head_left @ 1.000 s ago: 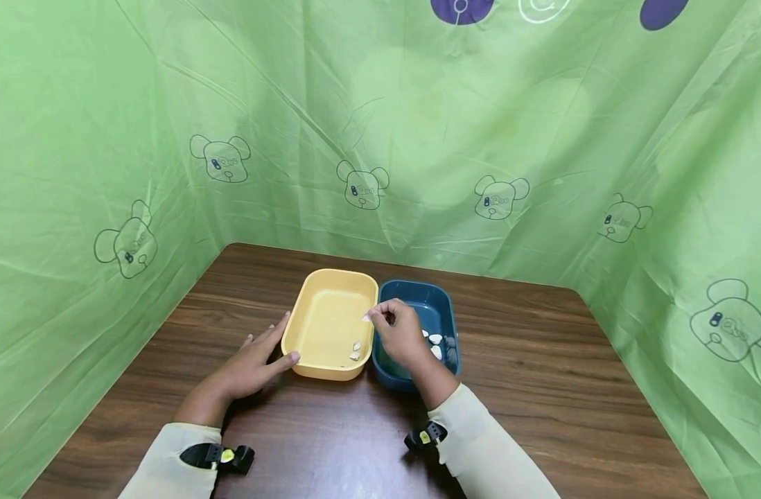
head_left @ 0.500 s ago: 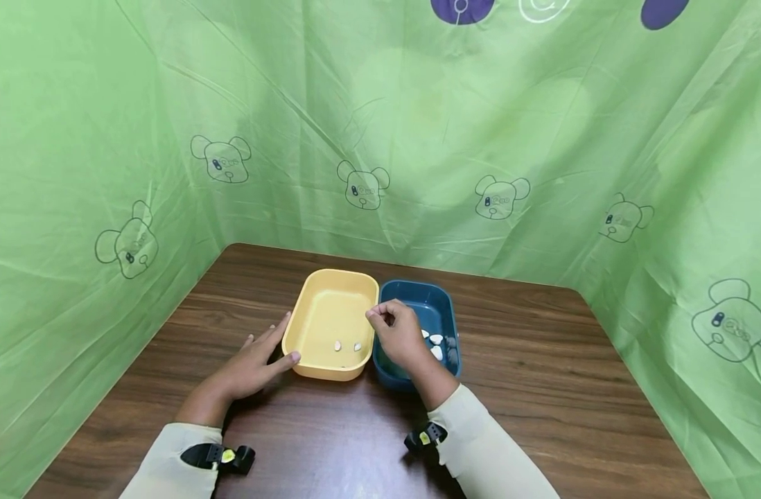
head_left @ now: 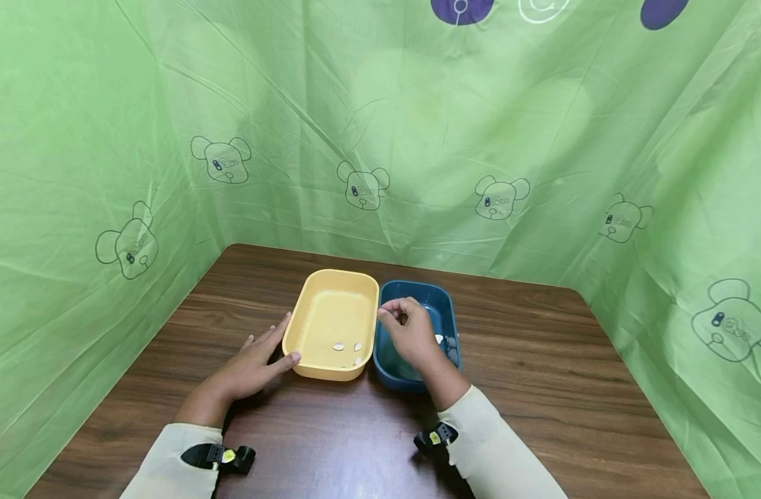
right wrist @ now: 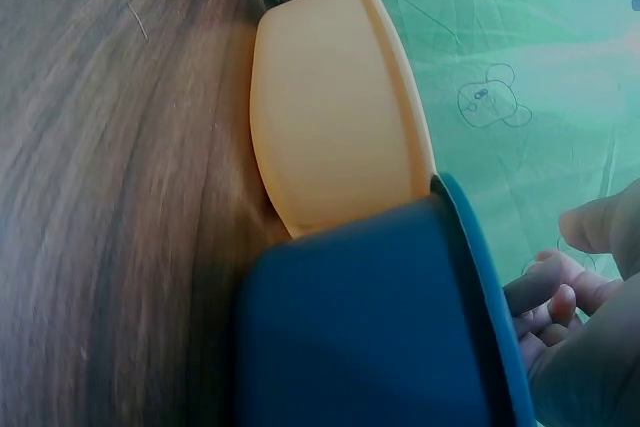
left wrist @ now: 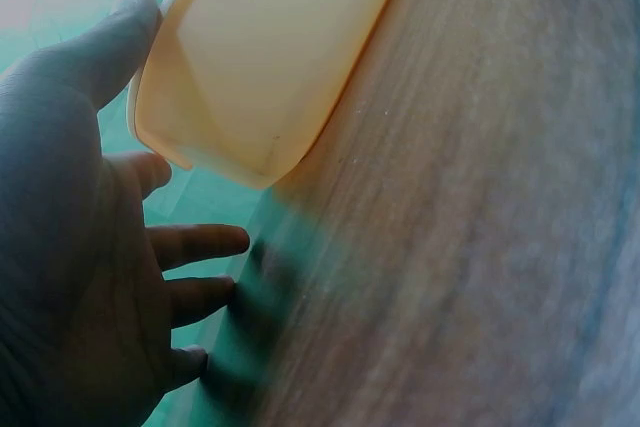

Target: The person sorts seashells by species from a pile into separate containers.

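Observation:
A yellow tray [head_left: 330, 312] stands on the table with several small white pebble-like pieces [head_left: 338, 346] near its front right corner. My left hand [head_left: 252, 367] rests against its left side, fingers spread, the thumb on the rim near the front corner. Touching its right side is a dark blue tray [head_left: 436, 305]. Over that tray hovers my right hand [head_left: 412, 336], fingers loosely bent, thumb and index finger apart in the right wrist view, nothing seen between them. A white piece [head_left: 439, 339] and grey pieces [head_left: 452, 344] show beside my wrist; the hand hides the rest.
The brown wooden table [head_left: 543, 360] extends to both sides of the trays and in front of them. A green curtain [head_left: 430, 152] printed with bear heads hangs along the back and both sides.
A white piece left my right fingertips, and the pieces in the yellow tray shifted, with another one now showing there. My right hand then moved right over the blue tray. My left hand stayed still.

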Available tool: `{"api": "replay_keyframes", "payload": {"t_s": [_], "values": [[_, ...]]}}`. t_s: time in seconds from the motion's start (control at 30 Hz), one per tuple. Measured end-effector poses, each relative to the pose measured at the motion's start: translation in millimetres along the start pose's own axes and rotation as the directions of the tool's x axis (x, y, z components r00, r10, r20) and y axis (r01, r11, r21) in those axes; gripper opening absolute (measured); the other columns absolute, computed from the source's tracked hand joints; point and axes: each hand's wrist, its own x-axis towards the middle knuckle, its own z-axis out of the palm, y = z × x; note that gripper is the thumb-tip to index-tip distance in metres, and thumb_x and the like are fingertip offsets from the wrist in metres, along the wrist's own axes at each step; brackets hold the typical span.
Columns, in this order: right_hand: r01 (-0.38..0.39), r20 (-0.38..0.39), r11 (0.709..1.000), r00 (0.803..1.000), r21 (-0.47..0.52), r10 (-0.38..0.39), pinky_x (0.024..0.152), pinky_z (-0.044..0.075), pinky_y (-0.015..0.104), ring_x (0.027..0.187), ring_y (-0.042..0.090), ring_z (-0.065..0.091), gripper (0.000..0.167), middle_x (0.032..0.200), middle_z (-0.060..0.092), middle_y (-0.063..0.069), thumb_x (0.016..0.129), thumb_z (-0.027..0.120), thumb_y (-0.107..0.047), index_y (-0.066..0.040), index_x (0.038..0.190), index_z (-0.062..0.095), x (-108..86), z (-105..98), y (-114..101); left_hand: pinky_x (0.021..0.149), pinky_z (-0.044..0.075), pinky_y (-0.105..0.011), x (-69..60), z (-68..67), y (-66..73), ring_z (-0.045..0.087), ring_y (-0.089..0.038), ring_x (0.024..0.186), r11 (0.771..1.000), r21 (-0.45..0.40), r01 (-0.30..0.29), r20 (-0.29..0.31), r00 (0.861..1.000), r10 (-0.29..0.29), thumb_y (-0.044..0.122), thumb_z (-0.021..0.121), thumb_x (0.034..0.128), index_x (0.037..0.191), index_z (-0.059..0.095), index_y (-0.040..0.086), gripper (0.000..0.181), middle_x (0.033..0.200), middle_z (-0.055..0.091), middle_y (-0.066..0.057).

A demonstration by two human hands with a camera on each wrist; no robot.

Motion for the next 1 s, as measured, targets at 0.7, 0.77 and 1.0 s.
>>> {"api": "replay_keyframes", "payload": {"t_s": [0.7, 0.77, 1.0], "values": [[-0.094, 0.047, 0.992, 0.995, 0.090, 0.090, 0.055, 0.046, 0.022, 0.068, 0.016, 0.054, 0.025, 0.108, 0.053, 0.007, 0.106, 0.073, -0.013, -0.002, 0.128, 0.069, 0.7, -58, 12, 0.122, 0.011, -0.090, 0.0, -0.5, 1.0, 0.030, -0.056, 0.163, 1.000, -0.013, 0.008, 0.006, 1.000, -0.008, 0.051, 0.057, 0.1107, 0.177, 0.016, 0.016, 0.085, 0.181, 0.027, -0.018], [-0.091, 0.053, 0.991, 0.995, 0.102, 0.086, 0.056, 0.049, 0.023, 0.069, 0.015, 0.055, 0.026, 0.111, 0.055, 0.009, 0.105, 0.073, -0.013, -0.003, 0.129, 0.068, 1.5, -65, 15, 0.122, 0.010, -0.090, 0.1, -0.6, 1.0, 0.030, -0.056, 0.163, 1.000, -0.013, 0.008, 0.006, 1.000, -0.008, 0.051, 0.057, 0.1106, 0.177, 0.016, 0.015, 0.085, 0.181, 0.027, -0.018], [-0.109, 0.016, 0.988, 0.994, 0.109, 0.108, 0.063, 0.051, 0.023, 0.077, 0.012, 0.059, 0.033, 0.116, 0.057, 0.011, 0.105, 0.074, -0.015, -0.002, 0.135, 0.066, 3.0, -95, 22, 0.123, 0.010, -0.089, -0.1, -0.3, 1.0, 0.030, -0.056, 0.163, 1.000, -0.012, 0.010, 0.008, 1.000, -0.009, 0.050, 0.057, 0.1107, 0.177, 0.015, 0.017, 0.085, 0.180, 0.028, -0.019]]}}
